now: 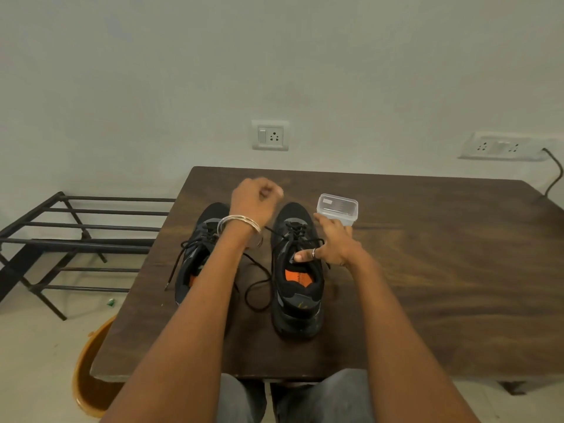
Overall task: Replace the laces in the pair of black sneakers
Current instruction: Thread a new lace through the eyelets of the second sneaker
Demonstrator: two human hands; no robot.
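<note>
Head view: the left hand [255, 199] is raised at twelve o'clock above the two sneakers, fingers curled; whether its grip holds the lace [258, 285] is too blurred to tell. The right hand [330, 243] rests on the right sneaker [297, 270], thumb in its collar. The left sneaker [195, 254] stands just beside. A plastic container [337, 209] sits at one o'clock. Bare tabletop [442, 270] spreads toward three o'clock.
</note>
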